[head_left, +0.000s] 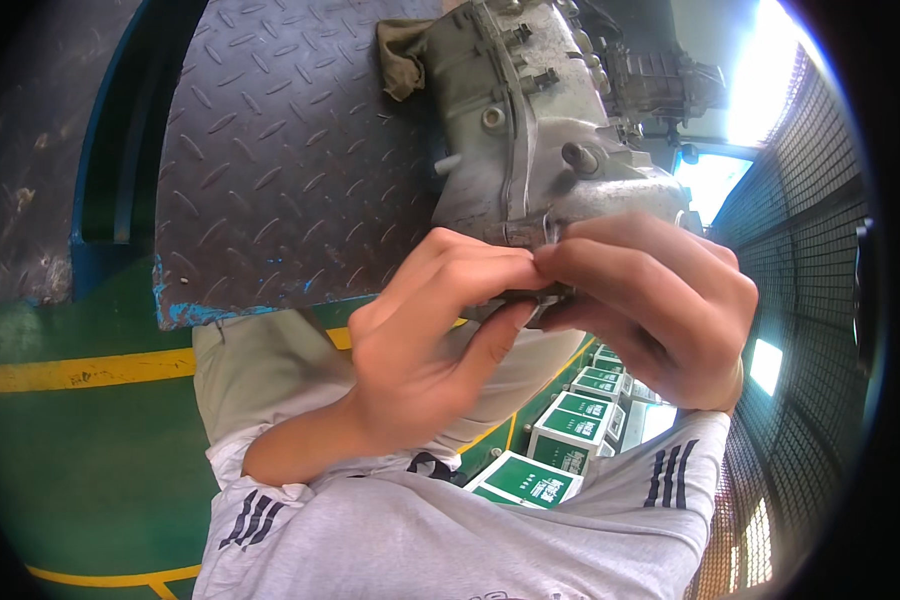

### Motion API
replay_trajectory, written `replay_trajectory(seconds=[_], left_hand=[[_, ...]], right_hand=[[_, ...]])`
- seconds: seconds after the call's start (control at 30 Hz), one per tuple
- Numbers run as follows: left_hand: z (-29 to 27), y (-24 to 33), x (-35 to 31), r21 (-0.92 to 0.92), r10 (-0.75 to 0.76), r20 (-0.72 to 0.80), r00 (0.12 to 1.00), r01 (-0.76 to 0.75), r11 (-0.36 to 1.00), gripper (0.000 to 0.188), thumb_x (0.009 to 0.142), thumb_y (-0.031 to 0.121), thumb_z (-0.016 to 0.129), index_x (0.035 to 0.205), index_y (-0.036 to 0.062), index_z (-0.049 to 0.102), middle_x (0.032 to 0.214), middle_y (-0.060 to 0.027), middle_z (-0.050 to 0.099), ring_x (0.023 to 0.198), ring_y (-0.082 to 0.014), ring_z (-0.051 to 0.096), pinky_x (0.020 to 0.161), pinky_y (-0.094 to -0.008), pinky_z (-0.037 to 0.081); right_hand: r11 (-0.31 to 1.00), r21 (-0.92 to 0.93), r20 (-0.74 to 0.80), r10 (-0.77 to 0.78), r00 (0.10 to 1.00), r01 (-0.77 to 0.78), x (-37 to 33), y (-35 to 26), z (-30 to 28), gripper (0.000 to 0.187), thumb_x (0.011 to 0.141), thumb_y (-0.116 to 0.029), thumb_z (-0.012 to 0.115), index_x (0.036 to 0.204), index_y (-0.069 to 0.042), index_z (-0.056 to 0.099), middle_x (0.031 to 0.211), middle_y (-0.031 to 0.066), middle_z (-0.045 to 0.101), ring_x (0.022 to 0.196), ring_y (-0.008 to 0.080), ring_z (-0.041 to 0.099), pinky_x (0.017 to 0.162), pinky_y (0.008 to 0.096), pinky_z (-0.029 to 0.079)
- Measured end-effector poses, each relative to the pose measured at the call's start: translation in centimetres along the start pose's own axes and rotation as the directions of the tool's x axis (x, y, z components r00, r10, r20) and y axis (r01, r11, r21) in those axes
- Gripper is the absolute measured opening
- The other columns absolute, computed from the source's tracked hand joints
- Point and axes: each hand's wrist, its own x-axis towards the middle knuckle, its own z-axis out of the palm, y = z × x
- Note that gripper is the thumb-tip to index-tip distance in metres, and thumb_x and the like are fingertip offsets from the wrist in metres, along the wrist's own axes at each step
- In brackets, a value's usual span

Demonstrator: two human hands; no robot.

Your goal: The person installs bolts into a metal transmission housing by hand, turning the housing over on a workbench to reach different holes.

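Observation:
A grey cast-metal gearbox housing [560, 140] lies on a dark tread-plate table top [280, 150], its near end partly covered by my hands. My left hand [425, 325] is closed in a pinch, thumb below and fingers above. From the right, my right hand [660, 295] is also closed, its curled fingertips meeting those of the left. Between the fingertips shows a bit of something small and greyish; its kind is hidden, and whether it is fixed to the housing I cannot tell. A stub shaft [578, 157] sticks out of the housing just beyond my right hand.
A crumpled brown cloth [402, 60] lies against the housing's far left side. Behind it stands another metal gearbox [665, 85]. Green-and-white boxes [575, 430] line the floor at lower right, beside a wire mesh wall [810, 200]. The table edge has chipped blue paint.

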Motion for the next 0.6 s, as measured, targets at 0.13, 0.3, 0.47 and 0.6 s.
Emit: replay_trajectory(seconds=[0.13,0.3,0.47,0.6], left_hand=[[0.1,-0.5,-0.1,0.088,-0.039,-0.052,0.998,0.043,0.995,0.028,0.090,-0.009,0.079,0.117,-0.0034,0.073,0.106,-0.0129,0.077,0.093,-0.0232,0.070,0.079,-0.0317,0.056],[-0.2,-1.8,0.2,0.263,-0.197,-0.180,0.964,0.240,0.934,0.027,0.093,-0.003,0.081,0.119,0.0037,0.075,0.103,-0.0039,0.076,0.086,-0.0100,0.065,0.074,-0.0251,0.044],[-0.4,-2.3,0.1,0.201,-0.311,-0.149,0.939,0.337,0.920,0.025,0.092,-0.001,0.082,0.116,0.0036,0.077,0.101,-0.0031,0.078,0.086,-0.0111,0.068,0.074,-0.0257,0.046],[-1.1,-1.6,0.6,0.294,-0.354,-0.070,0.933,0.359,0.886,0.024,0.092,-0.001,0.082,0.115,0.0014,0.077,0.099,-0.0041,0.080,0.087,-0.0116,0.071,0.077,-0.0256,0.050]], right_hand=[[0.995,-0.063,-0.020,-0.079,0.997,0.078,0.0,1.3,-0.5,0.024,0.076,-0.005,0.089,0.098,0.000,0.080,0.096,0.0135,0.079,0.081,0.0224,0.080,0.066,0.0308,0.063],[0.995,-0.092,-0.037,0.034,0.999,-0.038,0.6,2.2,-0.8,0.022,0.078,0.005,0.085,0.100,0.003,0.078,0.101,0.0142,0.079,0.083,0.0216,0.079,0.070,0.0293,0.062],[0.987,-0.142,0.034,0.077,0.996,-0.071,1.1,2.5,-0.6,0.022,0.076,0.004,0.086,0.097,0.004,0.077,0.098,0.0147,0.078,0.082,0.0226,0.078,0.072,0.0293,0.060],[0.989,-0.130,0.104,0.080,0.991,-0.066,1.0,2.8,-0.6,0.023,0.076,0.004,0.086,0.097,0.004,0.078,0.097,0.0150,0.078,0.083,0.0243,0.079,0.073,0.0307,0.061]])
